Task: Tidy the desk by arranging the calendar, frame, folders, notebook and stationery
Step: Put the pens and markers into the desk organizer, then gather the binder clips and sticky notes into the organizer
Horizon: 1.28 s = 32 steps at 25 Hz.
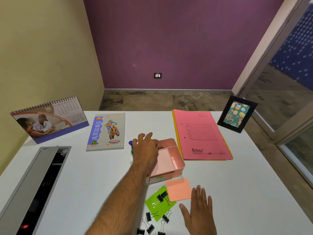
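A desk calendar [50, 119] stands at the far left of the white desk [245, 184]. A grey notebook [106, 132] lies beside it. Pink and yellow folders [201, 134] lie stacked at the far right, with a black photo frame [237, 114] standing beyond them. My left hand [146, 148] reaches over the left side of a pink organiser tray [176, 161], fingers spread above blue and green items [130, 146]. My right hand [199, 209] rests flat on the desk beside an orange sticky pad [178, 189]. A green sticky pad [159, 206] carries several black binder clips [160, 198].
An open grey cable box [39, 184] is sunk into the desk at the left. More binder clips [150, 224] lie near the front edge. A glass partition [288, 99] runs along the right side of the desk.
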{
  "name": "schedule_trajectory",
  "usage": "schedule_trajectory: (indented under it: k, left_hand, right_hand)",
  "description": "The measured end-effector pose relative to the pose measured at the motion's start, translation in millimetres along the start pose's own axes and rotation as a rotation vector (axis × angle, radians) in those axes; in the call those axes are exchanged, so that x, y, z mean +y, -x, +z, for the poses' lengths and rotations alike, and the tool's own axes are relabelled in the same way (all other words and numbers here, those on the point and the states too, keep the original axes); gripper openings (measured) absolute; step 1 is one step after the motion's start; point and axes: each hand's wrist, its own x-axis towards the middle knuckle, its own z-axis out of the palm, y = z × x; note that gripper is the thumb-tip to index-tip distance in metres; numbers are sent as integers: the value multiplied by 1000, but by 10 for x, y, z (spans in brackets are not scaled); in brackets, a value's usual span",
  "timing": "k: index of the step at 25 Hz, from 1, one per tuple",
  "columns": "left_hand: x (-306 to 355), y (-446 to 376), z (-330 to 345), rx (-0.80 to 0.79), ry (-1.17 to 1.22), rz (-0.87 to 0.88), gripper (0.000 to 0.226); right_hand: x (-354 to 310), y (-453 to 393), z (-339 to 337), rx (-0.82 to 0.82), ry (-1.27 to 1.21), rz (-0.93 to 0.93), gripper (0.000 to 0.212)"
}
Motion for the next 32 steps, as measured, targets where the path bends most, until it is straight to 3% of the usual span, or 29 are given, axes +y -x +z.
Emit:
schedule_trajectory:
  k: [10,14,16,17,19,20,22,24,28,32]
  left_hand:
    - [-152,178,-12,-62,78,26,51]
    - [-278,317,-14,64,176,4,50]
    - [-367,419,-1,160,287,-59,49]
    - [-411,475,5,196,342,-106,50]
    - [-477,585,10,227,429,-223,53]
    - [-508,638,20,226,453,-283,56]
    - [-566,733,45,177,483,-393,63]
    - [-614,788,85,103,539,-473,65]
    - [-613,836,109,-67,525,-550,56]
    - [-586,839,139,-91,521,-558,51]
  right_hand:
    - [-18,-17,-41,-119,-51,18,86]
    - [-119,-43,-215,-168,-95,64,95]
    - [-263,-69,-388,-156,-252,180,81]
    - [-372,-68,-498,-69,-361,244,68]
    - [-660,-102,-699,80,-695,442,42]
    - [-815,-136,-791,58,-926,555,34]
    - [-1071,-245,-924,-160,-1415,788,30]
    - [-1247,-317,-1037,-417,-1733,942,29]
    - [-1443,-415,-1091,-531,-1910,1007,42]
    - [-1514,-476,-1090,-546,-1978,1044,52]
